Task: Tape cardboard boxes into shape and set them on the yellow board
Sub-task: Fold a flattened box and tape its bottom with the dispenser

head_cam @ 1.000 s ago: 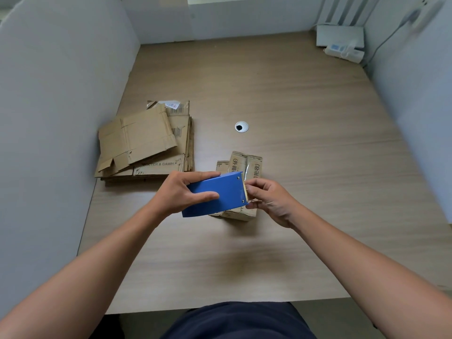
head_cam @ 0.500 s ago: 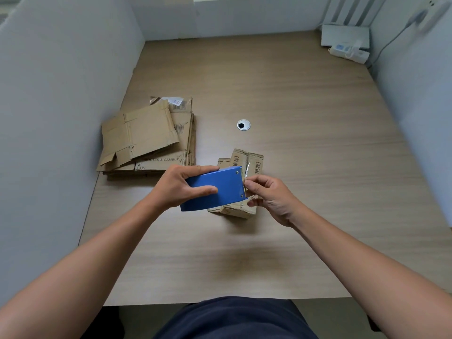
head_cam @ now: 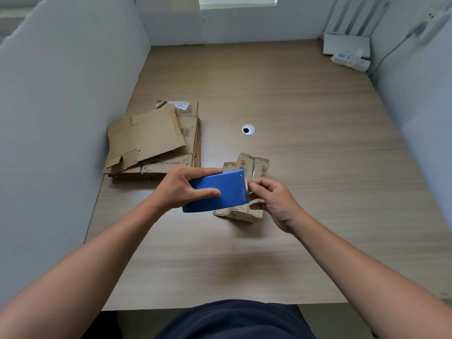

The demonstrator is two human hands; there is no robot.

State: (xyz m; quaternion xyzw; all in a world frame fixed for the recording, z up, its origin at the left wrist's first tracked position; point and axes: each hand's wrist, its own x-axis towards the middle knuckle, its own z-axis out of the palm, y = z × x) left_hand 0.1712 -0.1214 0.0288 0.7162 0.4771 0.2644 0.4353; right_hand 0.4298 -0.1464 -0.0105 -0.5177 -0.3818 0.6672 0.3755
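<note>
My left hand (head_cam: 181, 187) grips a blue tape dispenser (head_cam: 220, 192) just above the table, with thumb on top and fingers along its side. At its toothed right end my right hand (head_cam: 271, 201) pinches the tape end. Under both hands stands a small folded cardboard box (head_cam: 254, 167) with printed characters on its top flaps; the dispenser and my right hand hide its front part. A stack of flattened cardboard boxes (head_cam: 151, 143) lies to the left by the partition. No yellow board is in view.
The wooden table (head_cam: 305, 113) has a round cable hole (head_cam: 248, 129) behind the box. Grey partitions wall in the left, back and right sides. A white router (head_cam: 346, 44) and a power strip (head_cam: 349, 61) sit in the far right corner.
Both hands with the dispenser have stayed over the small box, shifting only slightly. My right fingers still work at the toothed end.
</note>
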